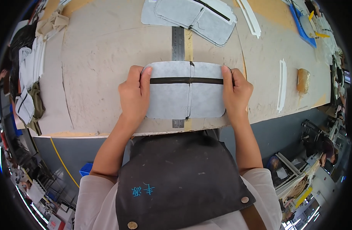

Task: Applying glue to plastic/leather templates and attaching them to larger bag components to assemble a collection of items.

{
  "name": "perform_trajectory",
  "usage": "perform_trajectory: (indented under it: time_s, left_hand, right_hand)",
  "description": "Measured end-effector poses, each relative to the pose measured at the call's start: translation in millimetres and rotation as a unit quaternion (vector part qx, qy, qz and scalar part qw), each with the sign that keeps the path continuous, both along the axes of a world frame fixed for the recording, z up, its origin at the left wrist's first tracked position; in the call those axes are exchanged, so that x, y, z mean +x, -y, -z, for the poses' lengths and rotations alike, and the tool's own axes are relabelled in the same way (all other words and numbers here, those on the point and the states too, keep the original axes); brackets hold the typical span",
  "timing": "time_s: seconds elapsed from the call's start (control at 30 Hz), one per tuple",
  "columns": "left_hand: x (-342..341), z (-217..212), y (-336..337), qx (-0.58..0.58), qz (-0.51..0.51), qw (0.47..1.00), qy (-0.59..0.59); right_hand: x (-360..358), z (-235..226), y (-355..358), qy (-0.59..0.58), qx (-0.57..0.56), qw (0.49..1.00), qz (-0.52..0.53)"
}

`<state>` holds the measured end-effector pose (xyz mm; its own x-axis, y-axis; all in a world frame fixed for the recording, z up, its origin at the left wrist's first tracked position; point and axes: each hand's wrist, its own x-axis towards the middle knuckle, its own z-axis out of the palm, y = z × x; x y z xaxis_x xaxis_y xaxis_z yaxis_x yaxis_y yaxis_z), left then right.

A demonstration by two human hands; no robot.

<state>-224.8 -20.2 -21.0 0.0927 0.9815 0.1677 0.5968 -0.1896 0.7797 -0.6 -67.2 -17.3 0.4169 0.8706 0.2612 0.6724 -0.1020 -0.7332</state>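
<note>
Between my two hands is a light grey fabric panel (169, 100) with rounded corners, a black strip across its upper part and a seam down the middle. My left hand (134, 92) grips its left edge, thumb on top near the upper corner. On the opposite edge my right hand (237, 90) does the same, fingers curled behind. The panel lies over or just above a steel ruler (178, 44) fixed to the table; I cannot tell whether it touches. Further back rests a stack of similar grey panels (199, 23), turned at an angle.
A white strip frame (281, 85) and a yellowish wrapped block (303, 81) lie on the table (103, 57) at the right. A blue tray (301, 25) stands at the far right. White and olive cloth (36, 101) hangs at the left edge. Another person (329, 151) is at the right.
</note>
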Motion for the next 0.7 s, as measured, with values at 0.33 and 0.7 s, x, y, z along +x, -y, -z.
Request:
perform_trajectory:
  time_s: [0.33, 0.7]
  left_hand:
    - [0.2, 6.5, -5.6, 0.077, 0.033, 0.989, -0.12]
    - [-15.5, -16.2, -17.9, -0.094, 0.131, 0.981, -0.109]
  right_hand:
    - [11.6, -6.0, -0.6, 0.084, -0.118, 0.989, -0.022]
    - [-19.6, -10.6, 12.8, 0.27, -0.141, 0.884, -0.355]
